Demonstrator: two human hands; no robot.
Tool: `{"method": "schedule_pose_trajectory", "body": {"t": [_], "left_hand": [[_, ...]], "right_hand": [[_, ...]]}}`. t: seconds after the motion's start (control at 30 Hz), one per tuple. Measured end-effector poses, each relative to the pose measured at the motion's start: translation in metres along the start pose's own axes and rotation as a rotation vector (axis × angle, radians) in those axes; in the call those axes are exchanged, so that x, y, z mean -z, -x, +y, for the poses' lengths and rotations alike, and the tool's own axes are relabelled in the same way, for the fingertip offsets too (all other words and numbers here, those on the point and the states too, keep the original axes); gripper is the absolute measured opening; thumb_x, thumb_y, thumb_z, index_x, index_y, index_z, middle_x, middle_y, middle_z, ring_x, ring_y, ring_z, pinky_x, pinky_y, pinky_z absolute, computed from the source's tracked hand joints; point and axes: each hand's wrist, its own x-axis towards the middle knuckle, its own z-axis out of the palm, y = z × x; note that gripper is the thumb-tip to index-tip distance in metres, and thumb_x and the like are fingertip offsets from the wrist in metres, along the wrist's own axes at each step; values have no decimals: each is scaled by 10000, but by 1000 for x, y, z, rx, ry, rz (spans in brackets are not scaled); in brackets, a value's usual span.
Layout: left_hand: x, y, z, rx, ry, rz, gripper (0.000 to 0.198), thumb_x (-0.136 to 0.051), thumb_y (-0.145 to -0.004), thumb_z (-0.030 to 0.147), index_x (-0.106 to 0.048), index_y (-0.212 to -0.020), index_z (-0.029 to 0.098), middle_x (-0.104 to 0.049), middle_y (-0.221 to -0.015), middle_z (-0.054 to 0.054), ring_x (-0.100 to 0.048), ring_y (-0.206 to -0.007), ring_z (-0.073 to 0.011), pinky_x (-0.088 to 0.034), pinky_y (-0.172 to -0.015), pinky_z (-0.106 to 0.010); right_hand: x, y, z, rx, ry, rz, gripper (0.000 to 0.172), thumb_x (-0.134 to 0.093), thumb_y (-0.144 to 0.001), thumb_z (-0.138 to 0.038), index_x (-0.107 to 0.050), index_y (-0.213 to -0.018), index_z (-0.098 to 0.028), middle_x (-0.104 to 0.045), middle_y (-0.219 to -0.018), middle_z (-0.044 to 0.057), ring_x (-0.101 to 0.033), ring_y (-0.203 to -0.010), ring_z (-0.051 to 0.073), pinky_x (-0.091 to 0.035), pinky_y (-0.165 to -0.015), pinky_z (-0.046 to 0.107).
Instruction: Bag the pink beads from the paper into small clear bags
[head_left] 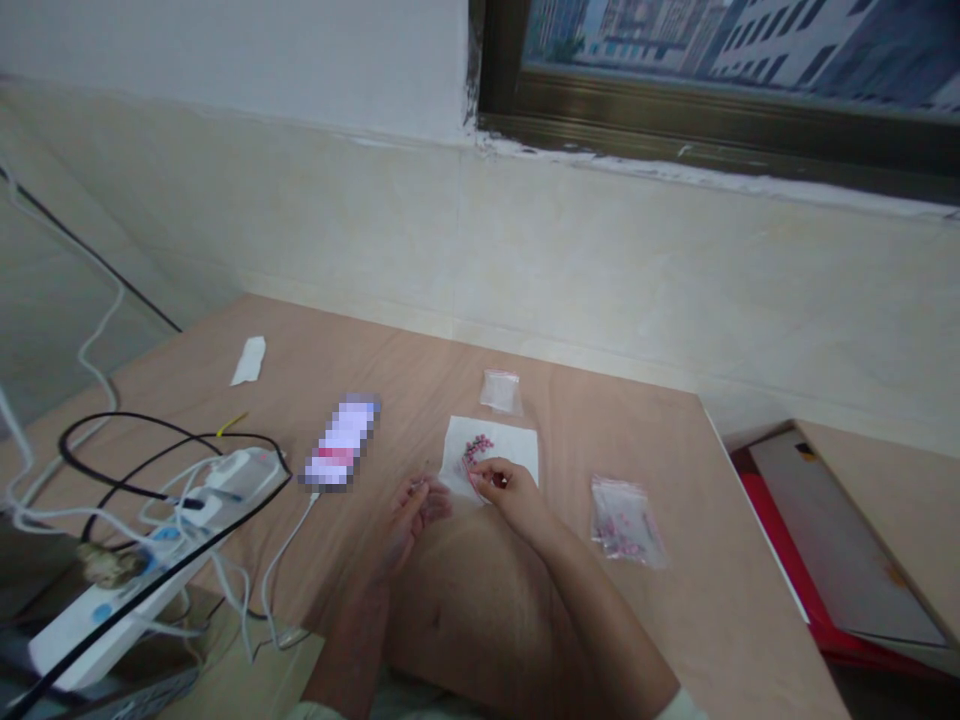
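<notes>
A white paper sheet (525, 447) lies on the wooden table, with a small cluster of pink and dark beads (478, 446) on it. Over the sheet's lower part, my right hand (508, 487) is closed, thumb and index finger pinched at the near end of the cluster; what it holds is too small to name. Just left of the sheet is my left hand (414, 510), its thumb and fingertips together, partly blurred. Something thin and clear may be at its fingertips, but I cannot make it out.
A clear bag with pink pieces (626, 520) lies at the right, a small clear bag (501, 391) behind the sheet. Left are a phone (341, 442) on a cable, a white paper scrap (249, 361) and a power strip (142, 575) with tangled cords.
</notes>
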Motion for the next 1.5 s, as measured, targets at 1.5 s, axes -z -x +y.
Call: {"method": "schedule_pose_trajectory", "body": {"t": [1.5], "left_hand": [[14,-3,-5,21,48,-7,192,-601,-665,196,-570,-850,152,-654,-712,-10,-603,-597,-116,-474,-590,-236]], "right_hand": [[-8,-7,37,-22,176,300,105,-495,-682,-242,-562,-696,-161,-561,-713,48,-485,-647,155,-370,-591,271]]}}
